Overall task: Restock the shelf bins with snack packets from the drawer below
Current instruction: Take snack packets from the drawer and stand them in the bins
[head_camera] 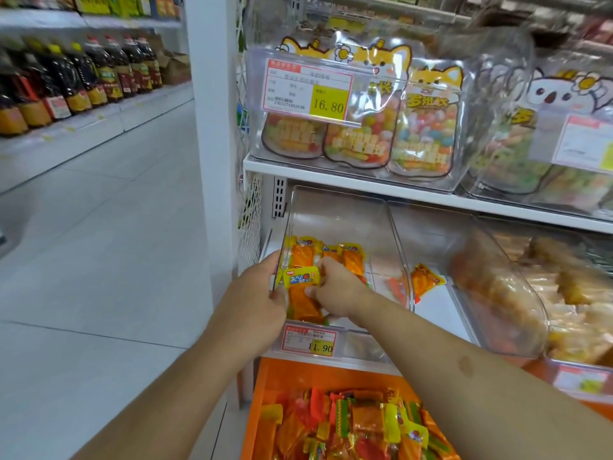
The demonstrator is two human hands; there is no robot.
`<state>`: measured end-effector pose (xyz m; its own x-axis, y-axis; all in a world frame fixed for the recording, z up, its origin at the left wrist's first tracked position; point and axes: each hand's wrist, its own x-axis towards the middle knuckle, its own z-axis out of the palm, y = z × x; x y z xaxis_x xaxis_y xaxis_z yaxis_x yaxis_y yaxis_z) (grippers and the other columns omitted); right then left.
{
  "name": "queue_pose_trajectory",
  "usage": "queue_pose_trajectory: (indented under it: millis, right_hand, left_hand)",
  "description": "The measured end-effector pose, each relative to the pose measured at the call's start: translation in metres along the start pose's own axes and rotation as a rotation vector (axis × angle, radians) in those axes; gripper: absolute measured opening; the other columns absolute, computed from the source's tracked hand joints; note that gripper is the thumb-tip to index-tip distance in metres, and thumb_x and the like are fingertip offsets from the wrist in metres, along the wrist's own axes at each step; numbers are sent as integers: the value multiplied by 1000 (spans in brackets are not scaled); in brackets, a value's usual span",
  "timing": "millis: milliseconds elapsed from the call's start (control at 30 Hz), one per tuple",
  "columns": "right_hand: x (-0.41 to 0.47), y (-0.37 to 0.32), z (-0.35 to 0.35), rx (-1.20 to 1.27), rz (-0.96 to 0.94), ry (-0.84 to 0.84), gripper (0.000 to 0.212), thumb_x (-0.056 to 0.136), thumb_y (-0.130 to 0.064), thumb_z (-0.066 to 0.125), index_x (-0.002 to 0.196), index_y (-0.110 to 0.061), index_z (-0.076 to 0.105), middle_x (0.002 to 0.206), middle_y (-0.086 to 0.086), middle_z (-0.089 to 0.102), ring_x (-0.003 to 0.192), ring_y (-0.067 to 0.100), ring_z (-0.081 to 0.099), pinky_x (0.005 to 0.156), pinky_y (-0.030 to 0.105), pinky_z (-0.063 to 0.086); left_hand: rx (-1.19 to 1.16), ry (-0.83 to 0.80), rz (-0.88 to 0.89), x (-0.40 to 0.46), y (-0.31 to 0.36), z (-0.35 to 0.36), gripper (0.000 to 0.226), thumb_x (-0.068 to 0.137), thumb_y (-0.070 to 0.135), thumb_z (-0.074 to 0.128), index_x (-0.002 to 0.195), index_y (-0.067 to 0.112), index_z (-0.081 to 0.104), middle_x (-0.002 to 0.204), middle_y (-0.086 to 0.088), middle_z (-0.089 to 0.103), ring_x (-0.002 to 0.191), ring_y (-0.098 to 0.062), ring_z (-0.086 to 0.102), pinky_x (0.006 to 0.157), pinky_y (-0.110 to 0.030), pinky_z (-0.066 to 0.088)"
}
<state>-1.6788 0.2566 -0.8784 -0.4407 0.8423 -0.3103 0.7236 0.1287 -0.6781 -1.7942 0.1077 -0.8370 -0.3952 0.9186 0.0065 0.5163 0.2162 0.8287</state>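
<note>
Yellow snack packets (303,280) (orange-filled) held by both hands' grip.

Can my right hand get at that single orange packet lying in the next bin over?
Probably yes. The right hand is busy with yellow packets in the left bin; only the clear divider wall separates it from the orange packet, whose bin is open-topped.

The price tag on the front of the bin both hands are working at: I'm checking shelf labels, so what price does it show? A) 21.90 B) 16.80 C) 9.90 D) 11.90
D: the price tag on the front of the clear bin, just below the left hand and right hand, reads 11.90 on its yellow patch; 16.80 belongs to the bin on the shelf above.
</note>
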Motion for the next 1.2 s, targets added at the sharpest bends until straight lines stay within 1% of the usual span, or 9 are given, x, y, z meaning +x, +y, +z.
queue_pose_trajectory:
  millis: [133, 200, 267, 333, 600, 733, 867, 1033, 1200]
  right_hand:
    - [3, 0, -2, -59, 11, 85, 42, 99, -27, 69, 133, -27, 45, 120, 0, 63, 109, 28, 65, 83, 52, 63]
    - [2, 1, -5, -35, 41, 78, 45, 101, -27, 67, 137, -26, 41, 124, 3, 62, 106, 28, 68, 76, 49, 65]
    - [0, 0, -7, 13, 66, 38, 37, 103, -26, 64, 132, -27, 41, 119, 6, 64, 92, 27, 73, 59, 41, 65]
    - [-3, -1, -8, 64, 66, -6, 31, 104, -23, 63, 127, -25, 43, 110, 10, 68, 83, 24, 74, 51, 34, 61]
    - [-5, -2, -8, 382, 143, -66, 12, 104, -13, 62, 109, -13, 51, 94, 12, 66, 66, 18, 66, 46, 35, 58]
    - [-3, 2, -9, 373, 193, -83, 14, 102, -14, 66, 111, -3, 63, 104, 18, 75, 77, 24, 75, 55, 37, 63]
    - [-3, 7, -9, 324, 188, -118, 15, 99, -16, 71, 105, -4, 64, 94, 13, 78, 73, 20, 77, 60, 35, 63]
    - [-6, 8, -8, 369, 161, -199, 31, 96, -21, 73, 121, -5, 65, 104, 16, 79, 97, 34, 78, 83, 54, 64]
    - [-10, 7, -10, 399, 90, -285, 31, 95, -11, 73, 124, -16, 65, 114, 12, 78, 113, 40, 71, 94, 57, 60]
  left_hand:
    - [2, 9, 1, 2, -1, 1, 52, 107, 21, 50, 150, 48, 39, 120, 22, 56, 88, -3, 63, 62, -13, 43]
    - [9, 2, 0, 2, -2, 1, 51, 107, 20, 50, 149, 49, 41, 120, 22, 59, 91, 1, 62, 61, -10, 41]
    - [7, 2, -1, 2, -2, 1, 52, 107, 20, 50, 149, 49, 40, 121, 22, 58, 91, 2, 61, 61, -9, 41]
    - [4, 7, -2, 2, -2, 1, 53, 108, 21, 50, 151, 49, 37, 122, 22, 56, 89, 4, 59, 62, -9, 40]
    - [-25, 2, -7, 3, -2, 2, 53, 108, 21, 50, 152, 48, 38, 124, 22, 57, 90, 4, 59, 62, -10, 44]
    - [-29, 0, -7, 2, -2, 1, 51, 108, 21, 49, 149, 50, 40, 122, 21, 62, 94, 2, 62, 66, -14, 49]
    - [-33, 6, -11, 1, 0, 1, 52, 108, 20, 49, 151, 47, 40, 121, 23, 58, 93, 1, 62, 63, -10, 44]
    - [-46, 11, -21, 0, 1, 1, 54, 108, 21, 48, 154, 47, 36, 128, 20, 56, 96, -3, 62, 64, -12, 44]
    - [-48, 22, -25, 0, 4, 2, 52, 109, 22, 47, 152, 48, 36, 117, 25, 48, 81, 11, 50, 59, -7, 37]
